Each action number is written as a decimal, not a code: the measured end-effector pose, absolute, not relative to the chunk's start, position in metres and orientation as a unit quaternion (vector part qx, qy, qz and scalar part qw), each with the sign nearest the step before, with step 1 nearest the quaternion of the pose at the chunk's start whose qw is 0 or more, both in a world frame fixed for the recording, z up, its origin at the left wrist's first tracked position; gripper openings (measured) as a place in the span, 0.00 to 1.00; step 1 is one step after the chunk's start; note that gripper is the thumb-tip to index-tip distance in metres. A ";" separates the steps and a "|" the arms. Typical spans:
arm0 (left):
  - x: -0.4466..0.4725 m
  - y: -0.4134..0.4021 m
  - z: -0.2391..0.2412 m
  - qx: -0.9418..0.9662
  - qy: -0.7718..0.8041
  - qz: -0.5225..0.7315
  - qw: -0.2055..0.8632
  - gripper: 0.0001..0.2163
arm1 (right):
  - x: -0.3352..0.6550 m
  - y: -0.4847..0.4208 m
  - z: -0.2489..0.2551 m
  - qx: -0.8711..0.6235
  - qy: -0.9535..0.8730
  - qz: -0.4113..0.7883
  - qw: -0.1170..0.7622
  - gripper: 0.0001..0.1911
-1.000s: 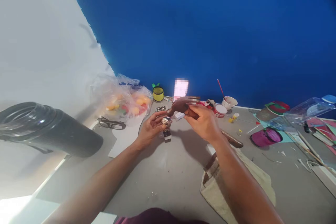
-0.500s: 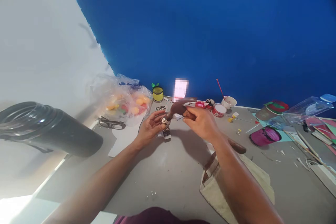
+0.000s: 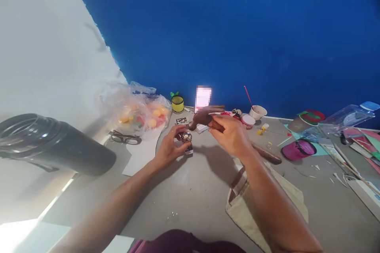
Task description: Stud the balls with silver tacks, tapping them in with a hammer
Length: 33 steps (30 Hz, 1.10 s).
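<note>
My left hand (image 3: 170, 147) pinches a small shiny silver ball (image 3: 186, 137), which looks like crumpled foil, between thumb and fingers. Wrapped close under the head of a brown claw hammer (image 3: 203, 116), my right hand (image 3: 230, 134) keeps the tool just above the ball. The striking face points left and down at it; whether the two touch I cannot tell. Behind my right wrist the wooden handle (image 3: 267, 154) sticks out. A black-and-white patterned strip or box (image 3: 181, 120) lies beneath the ball, partly hidden by my left hand.
Eyeglasses (image 3: 126, 138), a clear bag of colourful things (image 3: 142, 112) and a large grey bottle (image 3: 74, 144) are on the left. At right are a paper cup (image 3: 259, 113), a magenta container (image 3: 298, 150), scraps and a plastic bottle (image 3: 353, 116). A beige cloth pouch (image 3: 267, 205) lies under my right forearm.
The hammer head has risen slightly relative to the ball. The ball shows more of its round side, and the fingers of my left hand have shifted around it.
</note>
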<state>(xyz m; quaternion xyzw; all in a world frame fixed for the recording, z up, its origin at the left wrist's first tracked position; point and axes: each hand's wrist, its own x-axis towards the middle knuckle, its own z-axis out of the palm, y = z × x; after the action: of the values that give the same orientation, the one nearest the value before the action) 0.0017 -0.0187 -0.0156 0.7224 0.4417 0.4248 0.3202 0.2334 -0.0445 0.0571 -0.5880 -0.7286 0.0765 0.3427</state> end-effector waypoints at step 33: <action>-0.003 -0.002 -0.011 0.433 0.414 0.482 0.639 0.23 | 0.262 -0.007 0.000 -0.626 -0.722 0.287 0.060 0.11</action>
<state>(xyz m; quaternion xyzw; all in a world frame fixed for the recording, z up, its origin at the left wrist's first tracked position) -0.0029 -0.0016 -0.0110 0.4334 0.4135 0.4822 0.6393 0.2618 -0.0069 0.0004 -0.6261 -0.7224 0.2871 0.0603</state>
